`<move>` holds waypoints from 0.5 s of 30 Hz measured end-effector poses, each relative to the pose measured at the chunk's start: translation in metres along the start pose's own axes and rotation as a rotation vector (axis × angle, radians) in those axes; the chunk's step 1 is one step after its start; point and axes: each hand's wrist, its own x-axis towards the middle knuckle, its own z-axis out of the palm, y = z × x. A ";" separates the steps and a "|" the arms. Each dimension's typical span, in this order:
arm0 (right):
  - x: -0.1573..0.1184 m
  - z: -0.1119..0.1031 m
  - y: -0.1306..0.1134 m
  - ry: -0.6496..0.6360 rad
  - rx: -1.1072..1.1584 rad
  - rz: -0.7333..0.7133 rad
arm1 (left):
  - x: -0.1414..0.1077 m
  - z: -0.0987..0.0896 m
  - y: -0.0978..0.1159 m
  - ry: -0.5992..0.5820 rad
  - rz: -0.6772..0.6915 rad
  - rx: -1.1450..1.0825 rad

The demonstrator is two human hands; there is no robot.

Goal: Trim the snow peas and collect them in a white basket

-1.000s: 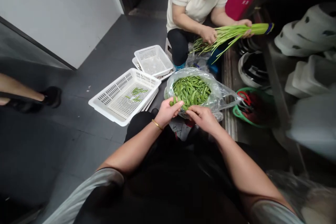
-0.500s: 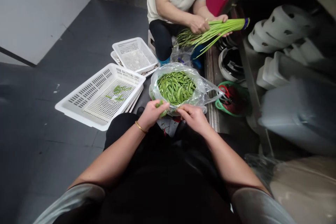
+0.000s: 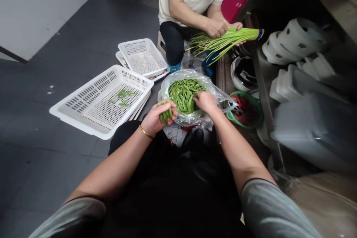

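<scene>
A clear plastic bag [image 3: 210,81] full of green pea pods [image 3: 182,95] stands open before my knees. My left hand [image 3: 156,116] is curled around several pea pods [image 3: 166,113] at the bag's near left side. Over the right part of the heap, my right hand [image 3: 205,102] has its fingertips pinched together at a pod among the others; the tips are partly hidden. To the left, a white slotted plastic basket [image 3: 80,121] holds a few pods on its bottom.
Opposite me a seated person [image 3: 192,0] holds a bunch of long green stalks [image 3: 231,39]. Smaller white baskets [image 3: 143,57] sit behind the large one. On the right are a green basket [image 3: 237,119] with red-handled scissors, a grey bin [image 3: 312,130] and a metal shelf edge [image 3: 267,100].
My right hand has moved from the bag's near edge forward onto the pods. My left hand has shifted slightly left and turned, showing the pods in it. The view has shifted slightly.
</scene>
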 end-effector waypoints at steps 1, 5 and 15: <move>0.000 -0.002 0.001 0.046 0.033 -0.016 | 0.001 0.001 -0.002 -0.009 -0.014 0.009; -0.037 -0.016 -0.003 0.335 0.321 -0.154 | 0.009 0.005 -0.016 0.024 -0.160 0.079; -0.114 0.000 -0.035 0.115 0.910 -0.423 | 0.008 0.005 -0.025 0.020 -0.127 0.225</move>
